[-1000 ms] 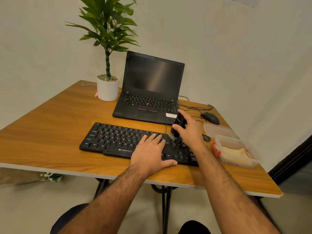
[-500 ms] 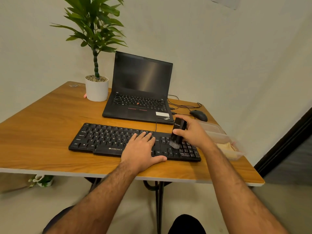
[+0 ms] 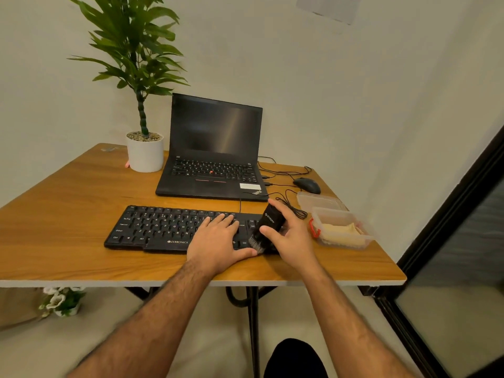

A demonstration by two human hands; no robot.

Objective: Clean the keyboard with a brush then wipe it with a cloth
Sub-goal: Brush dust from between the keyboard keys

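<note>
A black keyboard [image 3: 163, 227] lies near the front of the wooden table [image 3: 68, 214]. My left hand [image 3: 218, 244] rests flat on its right half with straight fingers. My right hand [image 3: 291, 238] grips a black brush [image 3: 270, 222], tilted, with its grey bristles down on the keyboard's right end near the front edge. That end of the keyboard is mostly hidden by the hand. A yellow cloth [image 3: 343, 233] lies in a clear plastic box [image 3: 321, 241] to the right of the keyboard.
An open black laptop [image 3: 212, 165] stands behind the keyboard, with a white potted plant [image 3: 144, 151] to its left. A black mouse [image 3: 306, 184] and its cables lie at the back right, beside a clear lid [image 3: 319, 201]. A dark door frame stands at the right.
The brush in my right hand has swept from the keyboard's back rows toward its front edge at the right end. My left hand has stayed on the keys. The camera has shifted.
</note>
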